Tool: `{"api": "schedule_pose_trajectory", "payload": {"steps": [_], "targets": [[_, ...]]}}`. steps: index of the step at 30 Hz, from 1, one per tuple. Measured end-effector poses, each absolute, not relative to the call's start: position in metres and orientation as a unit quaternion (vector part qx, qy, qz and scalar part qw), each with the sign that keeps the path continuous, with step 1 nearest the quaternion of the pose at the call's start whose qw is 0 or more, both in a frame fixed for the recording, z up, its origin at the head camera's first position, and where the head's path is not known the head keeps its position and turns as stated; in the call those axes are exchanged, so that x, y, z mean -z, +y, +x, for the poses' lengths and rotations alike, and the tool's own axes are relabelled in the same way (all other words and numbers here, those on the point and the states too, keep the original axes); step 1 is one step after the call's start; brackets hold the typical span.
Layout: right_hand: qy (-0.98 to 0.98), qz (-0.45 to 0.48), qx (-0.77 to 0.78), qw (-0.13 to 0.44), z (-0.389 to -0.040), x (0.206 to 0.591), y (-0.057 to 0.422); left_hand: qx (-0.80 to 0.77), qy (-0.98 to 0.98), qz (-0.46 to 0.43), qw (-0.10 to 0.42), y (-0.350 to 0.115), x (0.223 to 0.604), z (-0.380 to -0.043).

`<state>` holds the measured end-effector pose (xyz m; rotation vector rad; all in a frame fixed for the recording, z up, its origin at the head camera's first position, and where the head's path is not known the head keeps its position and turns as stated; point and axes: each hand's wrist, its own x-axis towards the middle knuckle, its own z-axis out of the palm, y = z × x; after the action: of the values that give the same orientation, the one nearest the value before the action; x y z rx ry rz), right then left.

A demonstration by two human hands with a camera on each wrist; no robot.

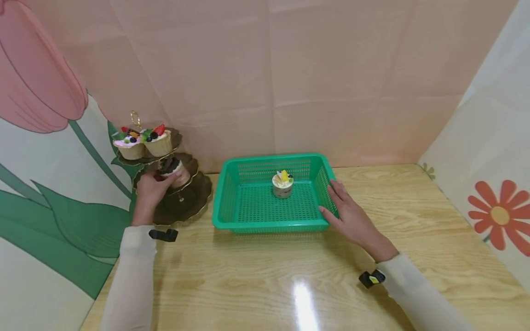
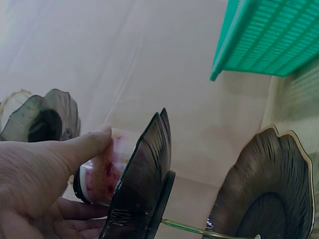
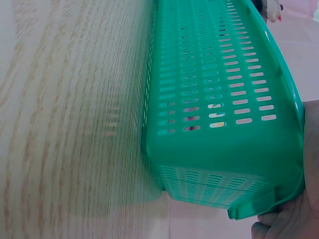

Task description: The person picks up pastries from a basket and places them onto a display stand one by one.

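My left hand (image 1: 151,187) grips a dessert cup (image 1: 180,176) with a dark chocolate topping on the middle tier of a brown tiered stand (image 1: 182,202). In the left wrist view, the thumb presses the side of this cup (image 2: 107,167), which shows red and cream layers, close against the scalloped plate (image 2: 142,174). Fingers of my right hand (image 1: 352,218) lie extended along the right rim of a green plastic basket (image 1: 271,225), the thumb apart at its front corner. Inside the basket stands one cream-topped dessert cup (image 1: 283,186) with yellow fruit.
Two fruit-topped cupcakes (image 1: 158,142) sit on the stand's top tier, below a gold ring handle (image 1: 135,118). The stand is left of the basket on a wooden table (image 1: 248,276). A pink backdrop (image 1: 265,82) rises behind, with flower-printed sheets on both sides.
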<state>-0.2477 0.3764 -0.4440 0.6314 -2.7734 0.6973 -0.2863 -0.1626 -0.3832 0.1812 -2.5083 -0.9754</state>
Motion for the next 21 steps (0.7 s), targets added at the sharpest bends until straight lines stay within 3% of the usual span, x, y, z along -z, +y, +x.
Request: {"api": "schedule_pose_trajectory", "payload": {"steps": [8, 16, 21], "targets": [[-0.942, 0.215, -0.235, 0.102, -0.248, 0.445, 0.376, 0.332, -0.924, 0.029, 0.184, -0.165, 0.374, -0.268], [-0.942, 0.218, -0.23, 0.109, -0.248, 0.445, 0.376, 0.253, -0.938, 0.078, 0.223, -0.146, 0.352, -0.227], [-0.943, 0.215, -0.232, 0.106, -0.249, 0.444, 0.377, 0.243, -0.936, 0.061, 0.246, -0.126, 0.343, -0.207]]}}
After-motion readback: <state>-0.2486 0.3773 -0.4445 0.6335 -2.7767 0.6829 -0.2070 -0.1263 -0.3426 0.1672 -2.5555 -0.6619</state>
